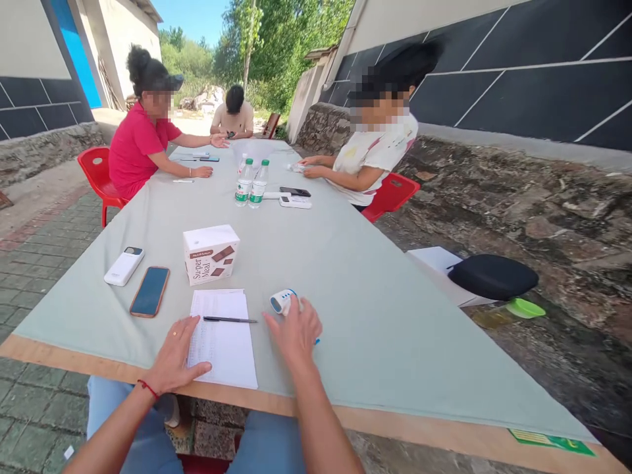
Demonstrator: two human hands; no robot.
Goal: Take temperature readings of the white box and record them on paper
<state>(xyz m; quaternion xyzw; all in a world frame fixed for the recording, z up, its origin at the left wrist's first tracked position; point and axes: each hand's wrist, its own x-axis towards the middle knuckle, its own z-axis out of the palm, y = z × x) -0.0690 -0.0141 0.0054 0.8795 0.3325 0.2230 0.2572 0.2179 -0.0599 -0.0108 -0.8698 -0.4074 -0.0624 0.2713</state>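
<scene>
White and blue plastic, a small rounded device [280, 301] lies on the pale grey-green cloth-covered worktop [395, 329], just right of a white sheet of printed paper [227, 359] and partly hidden beneath the person's right hand [298, 329]. That hand reaches over the device with thumb and fingers apart; the fingers are blurred, and I cannot tell whether they grip it. The left hand [178, 355] lies open, palm down, over the paper's left edge, its thumb spread away from the fingers; a thin red cord bracelet [148, 389] circles the wrist. Across the paper lies a slim black pen [230, 320], its right end just past the sheet's edge. Beyond the paper stands a white cardboard box with brown chocolate-bar pictures [212, 255]. To its left lie a dark-screened phone in an orange-brown case [150, 291] and, next to that, a white rectangular power bank with a dark display [124, 266]. Farther up, two clear plastic bottles with green caps [258, 185] stand side by side, near a black phone [295, 191] and a second white power bank [296, 203]. Three other people sit around the far part: one in a bright pink-red top [135, 148] on the left, one in a white patterned top [382, 148] on the right, and one in a beige top [234, 123] at the end.
</scene>
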